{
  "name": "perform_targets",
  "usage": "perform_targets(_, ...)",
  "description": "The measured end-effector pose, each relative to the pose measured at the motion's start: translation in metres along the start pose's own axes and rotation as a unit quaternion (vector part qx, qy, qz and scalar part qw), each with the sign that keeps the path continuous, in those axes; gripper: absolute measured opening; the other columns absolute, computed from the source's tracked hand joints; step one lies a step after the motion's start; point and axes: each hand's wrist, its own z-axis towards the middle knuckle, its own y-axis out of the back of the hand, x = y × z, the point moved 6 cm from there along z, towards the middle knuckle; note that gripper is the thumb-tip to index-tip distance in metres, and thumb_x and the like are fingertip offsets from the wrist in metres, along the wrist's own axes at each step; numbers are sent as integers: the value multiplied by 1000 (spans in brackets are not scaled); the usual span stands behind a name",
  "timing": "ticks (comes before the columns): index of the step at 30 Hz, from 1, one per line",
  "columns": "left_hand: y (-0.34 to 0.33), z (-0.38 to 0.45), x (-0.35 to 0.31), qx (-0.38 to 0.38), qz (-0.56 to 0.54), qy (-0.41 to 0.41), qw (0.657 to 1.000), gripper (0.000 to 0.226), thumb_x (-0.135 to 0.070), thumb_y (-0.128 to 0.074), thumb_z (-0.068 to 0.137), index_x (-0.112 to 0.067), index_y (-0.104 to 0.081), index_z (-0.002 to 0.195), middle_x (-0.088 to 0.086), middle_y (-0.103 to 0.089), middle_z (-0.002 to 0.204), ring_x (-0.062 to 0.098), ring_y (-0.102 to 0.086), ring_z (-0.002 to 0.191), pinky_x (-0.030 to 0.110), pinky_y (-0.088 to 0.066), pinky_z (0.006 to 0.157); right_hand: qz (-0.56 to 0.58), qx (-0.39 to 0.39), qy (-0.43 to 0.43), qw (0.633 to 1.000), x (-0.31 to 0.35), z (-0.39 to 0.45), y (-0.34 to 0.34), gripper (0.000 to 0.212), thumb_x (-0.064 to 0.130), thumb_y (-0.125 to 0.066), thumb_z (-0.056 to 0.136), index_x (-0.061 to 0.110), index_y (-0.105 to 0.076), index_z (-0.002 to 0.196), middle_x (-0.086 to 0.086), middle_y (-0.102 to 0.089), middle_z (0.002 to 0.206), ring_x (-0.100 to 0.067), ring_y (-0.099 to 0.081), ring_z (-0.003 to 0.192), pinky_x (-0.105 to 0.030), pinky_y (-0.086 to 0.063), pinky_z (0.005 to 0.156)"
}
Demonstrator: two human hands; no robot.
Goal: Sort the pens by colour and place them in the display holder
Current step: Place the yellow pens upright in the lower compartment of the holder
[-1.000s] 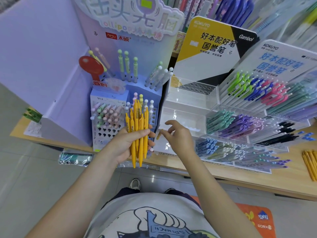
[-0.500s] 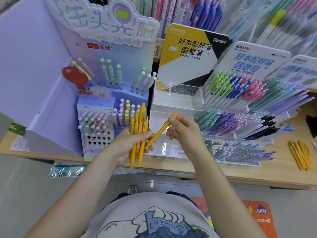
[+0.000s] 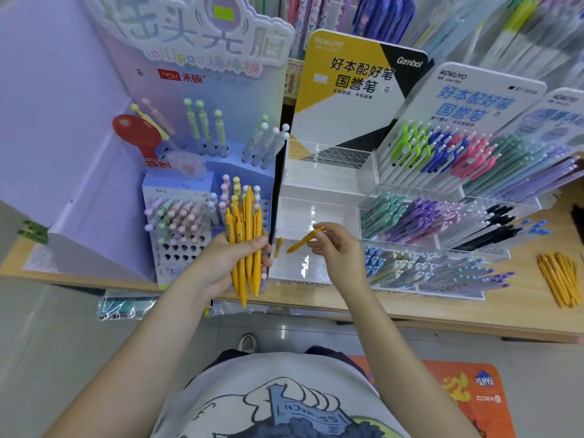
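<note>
Item: one yellow pen (image 3: pixel 305 239), pinched at its upper end between thumb and fingertips of the right hand (image 3: pixel 339 252), grip closed on that end only, the rest of the barrel free. Long axis: slanted, upper end high and to the right at the fingers, lower end pointing down and to the left, toward the other hand. Position: in the air just in front of the clear acrylic display holder (image 3: pixel 328 172), level with its lower empty compartment (image 3: pixel 316 213); that compartment lies directly behind and slightly above the pen, so the right hand is plainly the nearer one to it. Item: bundle of yellow pens (image 3: pixel 246 241), held upright in the left hand (image 3: pixel 227 263), fingers wrapped shut around the middle of the bundle, ends showing above and below the fist; it stands in front of the blue perforated pen stand (image 3: pixel 177 235), apart from the acrylic holder. Item: a small yellow piece (image 3: pixel 278 246), between the two hands; what it is cannot be told. Item: a further heap of yellow pens (image 3: pixel 561 278), loose on the wooden worktop (image 3: pixel 410 308), far right, well apart from both hands. Neighbouring compartments to the right hold teal, purple, black and blue pens. Judgement: the single pen would need its slant turned to match the compartment's slope before it goes in.
</note>
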Motion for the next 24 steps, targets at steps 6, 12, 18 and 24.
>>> perform_targets(6,1,-1,0,8,-3,-6,1000,33,-19,-69,79,-7,-64,109,10,-75,88,20,-72,70,36,-62,63,-81,-2,12,997,-16,8,-12,17,16,-60,97,29,-69,101,-1,-73,94,-15,-71,86,-41,-59,83)
perform_targets(12,2,-1,2,27,12,-9,1000,34,-24,-69,80,-8,-65,109,11,-75,93,23,-71,71,40,-61,67,-121,9,22,992,-12,9,-25,14,10,-69,90,22,-68,98,0,-71,85,-16,-70,75,-35,-58,74)
perform_targets(18,1,-1,1,33,14,-18,999,33,-24,-68,79,-7,-64,107,11,-74,90,24,-71,70,39,-61,67,-127,20,16,992,-10,12,-30,12,10,-69,90,21,-67,93,-1,-65,76,-11,-64,61,-25,-54,61)
perform_targets(24,-5,-2,2,41,25,-22,999,34,-25,-68,79,-6,-65,106,11,-74,88,23,-71,68,35,-62,63,-149,29,16,988,-8,13,-32,8,11,-68,91,18,-69,91,3,-68,81,-14,-65,59,-29,-56,63)
